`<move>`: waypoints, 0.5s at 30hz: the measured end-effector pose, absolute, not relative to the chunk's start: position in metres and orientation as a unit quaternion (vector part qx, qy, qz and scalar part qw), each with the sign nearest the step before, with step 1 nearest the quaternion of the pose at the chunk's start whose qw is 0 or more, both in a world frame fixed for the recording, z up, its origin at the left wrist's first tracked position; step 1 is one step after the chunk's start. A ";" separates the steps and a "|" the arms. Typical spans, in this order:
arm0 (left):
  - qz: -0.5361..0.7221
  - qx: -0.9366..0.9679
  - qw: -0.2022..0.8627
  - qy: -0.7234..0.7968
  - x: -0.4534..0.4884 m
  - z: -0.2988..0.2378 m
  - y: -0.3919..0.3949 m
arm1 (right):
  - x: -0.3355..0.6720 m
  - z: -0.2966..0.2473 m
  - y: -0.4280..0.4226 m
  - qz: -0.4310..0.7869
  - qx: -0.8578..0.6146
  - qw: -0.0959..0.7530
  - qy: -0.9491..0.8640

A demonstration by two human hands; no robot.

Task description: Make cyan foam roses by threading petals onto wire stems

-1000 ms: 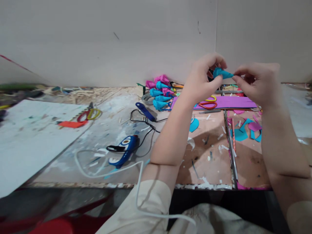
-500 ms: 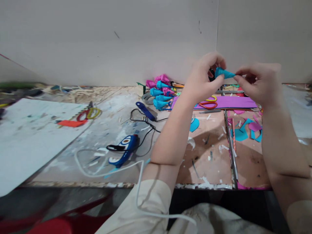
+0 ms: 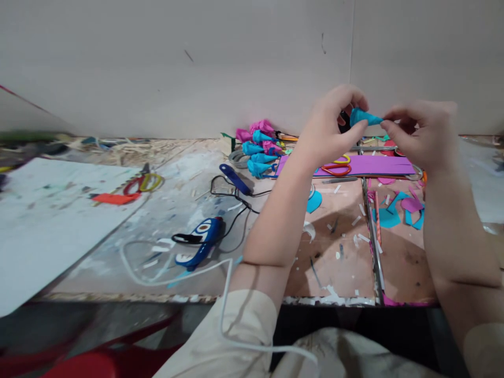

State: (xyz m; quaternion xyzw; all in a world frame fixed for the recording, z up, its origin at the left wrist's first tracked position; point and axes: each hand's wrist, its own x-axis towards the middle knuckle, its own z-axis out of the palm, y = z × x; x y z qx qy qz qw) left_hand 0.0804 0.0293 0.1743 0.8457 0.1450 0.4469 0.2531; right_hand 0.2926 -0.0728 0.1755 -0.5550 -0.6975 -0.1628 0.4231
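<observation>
A blue paper cone (image 3: 363, 116) is held up above the far side of the table, its narrow tip pointing right. My left hand (image 3: 336, 123) grips its wide end between thumb and fingers. At the tip, my right hand (image 3: 419, 128) pinches the paper between thumb and forefinger. Below my hands lies a strip of purple paper (image 3: 378, 165), with the red and yellow handles of scissors (image 3: 336, 167) on it. Several blue paper flowers (image 3: 258, 168) and pink paper flowers (image 3: 262, 126) are bunched to the left of my left arm.
A blue pouch with an eye design (image 3: 201, 241) and a white cable (image 3: 173, 282) lie left of my arm. Farther left are a white board (image 3: 51, 220), red-and-yellow-handled pliers (image 3: 144, 182) and an orange piece (image 3: 117, 198). Blue paper scraps (image 3: 388, 216) lie near my right arm.
Both hands have shifted very slightly to the right together with the blue paper cone. The grip on it looks the same, and the things on the table have stayed put.
</observation>
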 end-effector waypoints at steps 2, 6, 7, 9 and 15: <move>0.449 0.845 0.256 0.137 0.080 0.175 0.028 | 0.294 0.176 -0.073 -0.151 -0.553 0.432 -0.696; 0.453 0.834 0.283 0.135 0.078 0.176 0.024 | 0.296 0.178 -0.076 -0.077 -0.551 0.483 -0.676; 0.455 0.833 0.289 0.129 0.078 0.176 0.023 | 0.296 0.179 -0.076 -0.052 -0.548 0.499 -0.669; 0.463 0.829 0.294 0.112 0.077 0.177 0.022 | 0.296 0.180 -0.076 0.001 -0.532 0.526 -0.663; 0.466 0.830 0.301 0.059 0.072 0.180 0.016 | 0.301 0.179 -0.072 0.115 -0.500 0.518 -0.685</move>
